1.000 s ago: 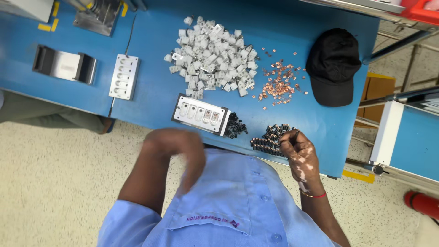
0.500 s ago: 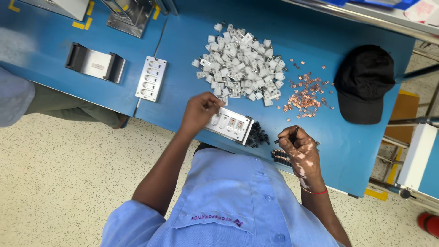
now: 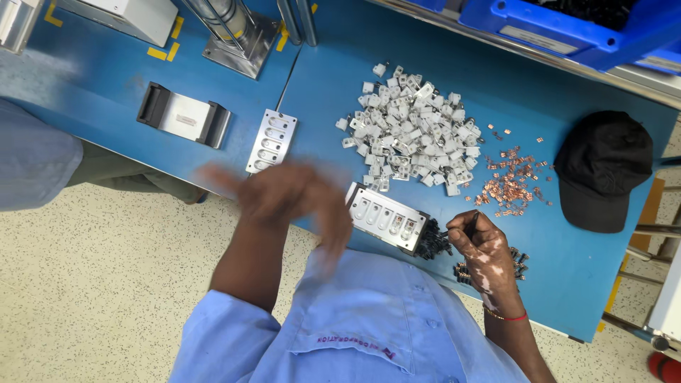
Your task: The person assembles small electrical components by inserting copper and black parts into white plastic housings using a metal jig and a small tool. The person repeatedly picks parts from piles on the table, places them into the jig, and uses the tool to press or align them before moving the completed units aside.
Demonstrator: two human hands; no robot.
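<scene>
A metal fixture block (image 3: 386, 217) with several slots lies at the near edge of the blue table (image 3: 333, 85). My left hand (image 3: 291, 198) is blurred in motion just left of it, fingers spread, holding nothing. My right hand (image 3: 486, 245) rests to the block's right, fingertips pinched over a heap of small black parts (image 3: 434, 245); whether it grips one I cannot tell. More black parts (image 3: 518, 259) lie under that hand. Beyond the block lie a pile of white plastic housings (image 3: 411, 131) and a scatter of copper contacts (image 3: 511, 181).
A second slotted metal plate (image 3: 271, 140) lies left of the block, a grey holder with black ends (image 3: 183, 119) further left. A black cap (image 3: 601, 170) sits at the right. A press base (image 3: 234, 32) and blue bins (image 3: 567, 21) stand at the back. Another person's sleeve (image 3: 35, 156) is at the left.
My left hand has swung from the fixture block out to the left, opening and blurring. The view has shifted towards the table's back. My right hand stays over the black parts.
</scene>
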